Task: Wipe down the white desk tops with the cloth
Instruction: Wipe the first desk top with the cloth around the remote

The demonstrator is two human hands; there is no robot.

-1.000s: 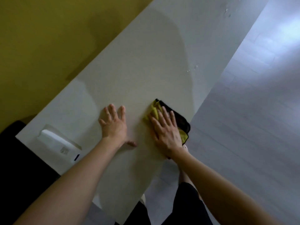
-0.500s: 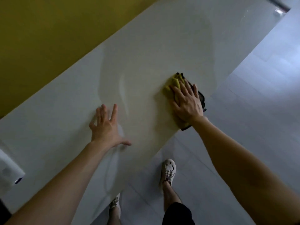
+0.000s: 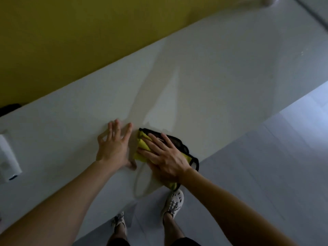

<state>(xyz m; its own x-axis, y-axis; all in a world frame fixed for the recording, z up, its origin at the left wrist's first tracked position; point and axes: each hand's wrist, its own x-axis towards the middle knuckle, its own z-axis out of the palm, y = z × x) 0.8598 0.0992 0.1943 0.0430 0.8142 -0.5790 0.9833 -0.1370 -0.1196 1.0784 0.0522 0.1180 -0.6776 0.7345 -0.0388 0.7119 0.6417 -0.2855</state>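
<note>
Mustard-yellow wall [image 3: 71, 41] beyond both hands, along the far side of a long white tabletop [image 3: 221, 82]; pale grey floor [image 3: 266, 174] to the right of and beneath the hands. Left hand [image 3: 113, 148] flat on the tabletop, fingers straight and spread, holding nothing. Right hand [image 3: 166, 157] just beside it, fingers straight, pressing down on the yellow cloth [image 3: 142, 148] with black edging, close to the tabletop's near edge. White device [image 3: 8, 157] well left of the left hand. Light shoes [image 3: 174, 201] on the floor below the right hand.
</note>
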